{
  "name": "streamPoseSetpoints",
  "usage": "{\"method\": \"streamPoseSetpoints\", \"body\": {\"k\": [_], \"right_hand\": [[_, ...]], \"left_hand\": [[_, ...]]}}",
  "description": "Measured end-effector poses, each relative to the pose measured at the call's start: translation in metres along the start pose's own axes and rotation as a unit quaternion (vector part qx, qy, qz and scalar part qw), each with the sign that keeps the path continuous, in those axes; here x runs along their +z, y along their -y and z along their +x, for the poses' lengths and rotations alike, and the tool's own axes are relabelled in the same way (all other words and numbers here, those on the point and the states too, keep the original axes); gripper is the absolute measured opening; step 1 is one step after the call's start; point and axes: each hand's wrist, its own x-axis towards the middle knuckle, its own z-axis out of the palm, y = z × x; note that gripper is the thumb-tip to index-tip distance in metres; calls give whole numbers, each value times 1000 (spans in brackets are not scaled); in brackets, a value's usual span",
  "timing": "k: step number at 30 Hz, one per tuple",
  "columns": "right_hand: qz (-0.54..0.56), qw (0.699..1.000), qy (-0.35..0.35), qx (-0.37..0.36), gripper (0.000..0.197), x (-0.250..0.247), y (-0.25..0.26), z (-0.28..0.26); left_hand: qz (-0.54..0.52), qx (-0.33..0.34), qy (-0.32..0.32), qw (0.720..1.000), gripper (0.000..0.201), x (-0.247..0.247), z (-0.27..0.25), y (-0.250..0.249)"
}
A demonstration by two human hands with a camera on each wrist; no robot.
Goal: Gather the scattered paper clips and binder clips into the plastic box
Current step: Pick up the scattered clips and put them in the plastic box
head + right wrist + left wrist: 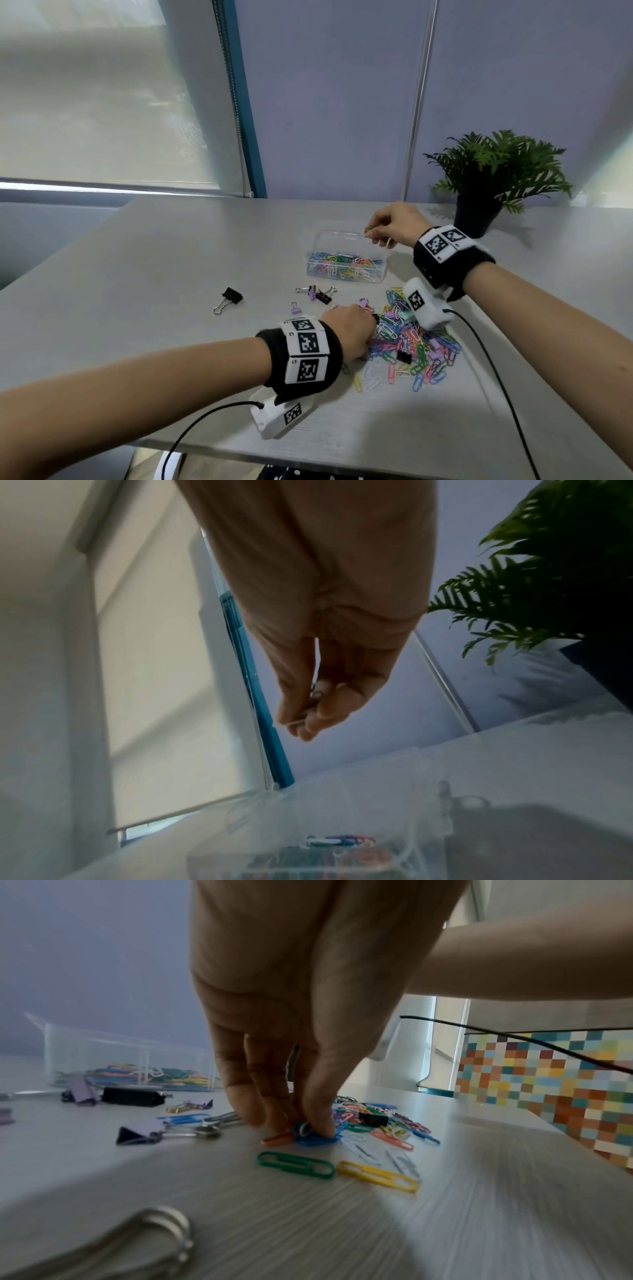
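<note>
A clear plastic box (pixel 346 240) with several coloured paper clips inside stands mid-table. My right hand (pixel 390 224) hovers over its right rim and pinches a few paper clips (pixel 367 232) between thumb and fingertips; the right wrist view shows them (pixel 310 712) above the box (pixel 342 831). My left hand (pixel 352 329) reaches down into the left edge of a loose pile of coloured paper clips (pixel 418 346). In the left wrist view its fingertips (pixel 318 1123) pinch blue paper clips (pixel 313 1137) on the table. Purple binder clips (pixel 318 294) and a black binder clip (pixel 231 297) lie left of the pile.
A potted fern (pixel 493 178) stands at the back right, close behind my right wrist. Green (pixel 294 1164) and yellow (pixel 377 1176) paper clips lie apart before the pile. Cables run from both wrist cameras toward the table's near edge (pixel 342 455). A window blind hangs at the left.
</note>
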Motion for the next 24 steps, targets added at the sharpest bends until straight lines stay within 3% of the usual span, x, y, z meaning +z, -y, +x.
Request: {"method": "streamPoseSetpoints", "body": {"k": [4,8,13,16,19,21,24], "right_hand": [[-106,993,40,-22,17,15,12,7],[-215,971,73,-82,18,21,17,-10],[-264,932,199,-146,16,21,18,-57],[-270,915,264,-142,18,26,12,-79],[-317,887,304,-140,33,35,5,-96],[-361,866,312,-147,41,40,0,-104],[-366,869,293,-158,40,43,-5,-107]], "left_hand": [[-8,9,-8,1000,22,-6,-6,7],[-82,15,-13,996,18,-28,-13,30],[-217,-8,-46,975,7,-62,-9,75],[-230,-21,-81,970,3,-83,3,93],[-225,-45,-107,967,11,-97,26,105],[-209,-64,-116,969,15,-99,43,110],[-188,-88,-118,971,18,-95,65,113]]}}
